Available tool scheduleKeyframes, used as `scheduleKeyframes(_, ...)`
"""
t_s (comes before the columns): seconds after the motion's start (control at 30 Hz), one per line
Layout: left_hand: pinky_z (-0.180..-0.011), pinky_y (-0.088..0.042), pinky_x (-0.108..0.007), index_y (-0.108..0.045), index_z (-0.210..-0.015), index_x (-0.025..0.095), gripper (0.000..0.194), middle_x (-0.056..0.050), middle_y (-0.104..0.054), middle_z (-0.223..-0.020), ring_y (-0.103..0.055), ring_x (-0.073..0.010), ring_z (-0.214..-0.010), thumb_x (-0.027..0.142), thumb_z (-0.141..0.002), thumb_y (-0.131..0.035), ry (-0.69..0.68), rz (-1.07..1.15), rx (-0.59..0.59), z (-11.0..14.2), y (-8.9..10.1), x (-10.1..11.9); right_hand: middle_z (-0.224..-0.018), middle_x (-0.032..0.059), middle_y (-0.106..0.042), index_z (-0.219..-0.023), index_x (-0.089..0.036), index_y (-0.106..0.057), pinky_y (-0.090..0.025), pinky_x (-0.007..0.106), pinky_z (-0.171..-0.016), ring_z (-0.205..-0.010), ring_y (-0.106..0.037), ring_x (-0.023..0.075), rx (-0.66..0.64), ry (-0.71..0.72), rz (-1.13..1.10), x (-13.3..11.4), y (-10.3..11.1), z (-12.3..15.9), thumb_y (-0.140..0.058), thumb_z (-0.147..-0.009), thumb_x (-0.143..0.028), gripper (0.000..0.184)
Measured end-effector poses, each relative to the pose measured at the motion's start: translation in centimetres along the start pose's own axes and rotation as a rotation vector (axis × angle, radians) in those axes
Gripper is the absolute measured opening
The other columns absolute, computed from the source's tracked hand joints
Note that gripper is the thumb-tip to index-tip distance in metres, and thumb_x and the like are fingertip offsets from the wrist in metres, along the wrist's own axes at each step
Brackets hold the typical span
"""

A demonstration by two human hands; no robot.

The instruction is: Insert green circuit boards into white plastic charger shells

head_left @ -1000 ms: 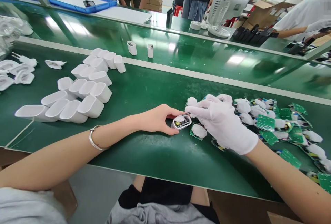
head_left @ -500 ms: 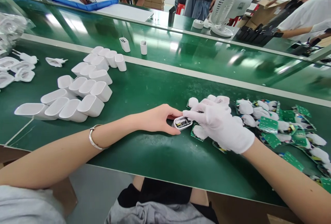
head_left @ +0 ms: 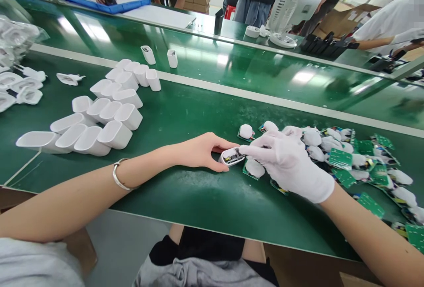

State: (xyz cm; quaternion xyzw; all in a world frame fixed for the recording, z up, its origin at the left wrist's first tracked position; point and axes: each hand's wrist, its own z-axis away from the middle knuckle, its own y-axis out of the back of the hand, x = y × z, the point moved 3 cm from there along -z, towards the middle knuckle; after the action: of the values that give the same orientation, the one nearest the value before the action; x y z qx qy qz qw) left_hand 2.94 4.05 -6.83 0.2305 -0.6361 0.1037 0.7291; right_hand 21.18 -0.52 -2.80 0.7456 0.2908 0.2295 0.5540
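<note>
My bare left hand (head_left: 202, 152) grips a small white charger housing (head_left: 225, 162) at its left end, thumb and fingers on opposite sides. Inside the housing sits a circuit board (head_left: 233, 156), its components showing through the opening that faces up. On my right hand (head_left: 288, 159) is a white glove; its outstretched fingers touch the right end of the housing. Close by lie a board with a white blob (head_left: 255, 168) and another such board (head_left: 246, 131). To the right, several green circuit boards (head_left: 341, 160) form a pile, partly hidden by the glove.
Several white housings (head_left: 115, 134) stand in rows at left, beside plug covers (head_left: 31, 96) and a plastic bag (head_left: 20, 35). Past the pale strip, two filled housings (head_left: 172, 58) stand on the green belt. A fan (head_left: 285, 9), blue tray (head_left: 132, 2) and co-workers are beyond.
The two filled housings beyond the strip have shifted left. My right hand has drawn back slightly rightward, its fingers still at the housing. A co-worker's hand at the blue tray has moved.
</note>
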Motion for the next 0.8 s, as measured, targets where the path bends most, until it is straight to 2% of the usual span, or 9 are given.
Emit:
scheduleKeyframes(0.1,-0.087,-0.045,-0.026,-0.062,-0.119,0.019,0.045,0.000,-0.067,-0.105,-0.060,-0.0170,-0.093,0.020,-0.074,-0.066,-0.010,-0.019,-0.001,0.0,0.0,0.0,-0.088,-0.0009,-0.067,-0.104,-0.036,-0.068,-0.022,0.035,-0.069,-0.072,-0.045,0.0153,-0.033,-0.002,0.122,-0.5,-0.1,-0.7,-0.047,-0.076,-0.004,0.048)
scheduleKeyframes(0.2,-0.081,-0.046,-0.024,-0.068,-0.102,0.014,0.028,0.000,-0.067,-0.091,-0.060,-0.0151,-0.082,0.020,-0.075,-0.065,-0.007,-0.036,0.009,0.0,0.0,0.0,-0.089,-0.0006,-0.065,-0.104,-0.036,-0.068,-0.023,0.035,-0.070,-0.073,-0.045,0.0152,-0.068,-0.030,0.145,-0.5,-0.6,-1.2,-0.045,-0.075,-0.004,0.049)
scheduleKeyframes(0.27,-0.080,-0.046,-0.024,-0.068,-0.098,0.014,0.025,0.000,-0.067,-0.090,-0.060,-0.0150,-0.081,0.021,-0.074,-0.066,-0.008,-0.039,0.013,0.0,0.0,0.0,-0.087,-0.0004,-0.065,-0.103,-0.035,-0.068,-0.023,0.035,-0.070,-0.071,-0.043,0.0146,-0.060,-0.039,0.138,-0.4,-0.9,-1.3,-0.045,-0.074,-0.004,0.048)
scheduleKeyframes(0.37,-0.082,-0.047,-0.025,-0.066,-0.108,0.016,0.034,0.000,-0.067,-0.095,-0.061,-0.0160,-0.085,0.021,-0.074,-0.066,-0.004,-0.042,0.009,0.0,0.0,0.0,-0.087,-0.0002,-0.064,-0.106,-0.036,-0.067,-0.022,0.035,-0.069,-0.071,-0.043,0.0145,-0.057,-0.050,0.131,-0.1,-0.9,-1.0,-0.045,-0.075,-0.004,0.049)
scheduleKeyframes(0.5,-0.088,-0.047,-0.026,-0.060,-0.123,0.020,0.050,0.002,-0.067,-0.108,-0.062,-0.0173,-0.096,0.016,-0.074,-0.066,0.006,-0.023,0.018,0.0,0.0,0.1,-0.087,-0.0004,-0.067,-0.103,-0.032,-0.067,-0.021,0.034,-0.067,-0.079,-0.048,0.0176,-0.061,-0.051,0.132,-0.2,0.3,-0.4,-0.044,-0.079,-0.003,0.044)
scheduleKeyframes(0.6,-0.093,-0.047,-0.028,-0.061,-0.122,0.020,0.054,0.001,-0.067,-0.111,-0.062,-0.0195,-0.102,0.019,-0.070,-0.073,0.004,-0.027,0.074,0.0,-0.2,-0.1,-0.081,0.0000,-0.068,-0.098,-0.027,-0.066,-0.019,0.035,-0.065,-0.078,-0.048,0.0187,-0.040,-0.040,0.246,-1.2,1.4,0.0,-0.042,-0.083,-0.004,0.037)
scheduleKeyframes(0.7,-0.096,-0.047,-0.030,-0.064,-0.116,0.019,0.056,0.000,-0.069,-0.105,-0.063,-0.0205,-0.100,0.025,-0.063,-0.080,-0.020,-0.055,0.173,-0.1,-0.5,-0.4,-0.075,0.0006,-0.066,-0.095,-0.026,-0.065,-0.018,0.036,-0.063,-0.069,-0.044,0.0174,-0.015,-0.050,0.360,-2.5,1.7,0.5,-0.045,-0.085,-0.009,0.028)
scheduleKeyframes(0.8,-0.095,-0.048,-0.030,-0.067,-0.108,0.019,0.050,0.000,-0.070,-0.099,-0.064,-0.0196,-0.095,0.027,-0.061,-0.082,-0.046,-0.069,0.238,-0.2,-0.9,-0.5,-0.074,0.0021,-0.063,-0.102,-0.027,-0.064,-0.017,0.035,-0.060,-0.069,-0.042,0.0187,-0.055,-0.089,0.307,-3.2,1.5,1.1,-0.050,-0.081,-0.007,0.032)
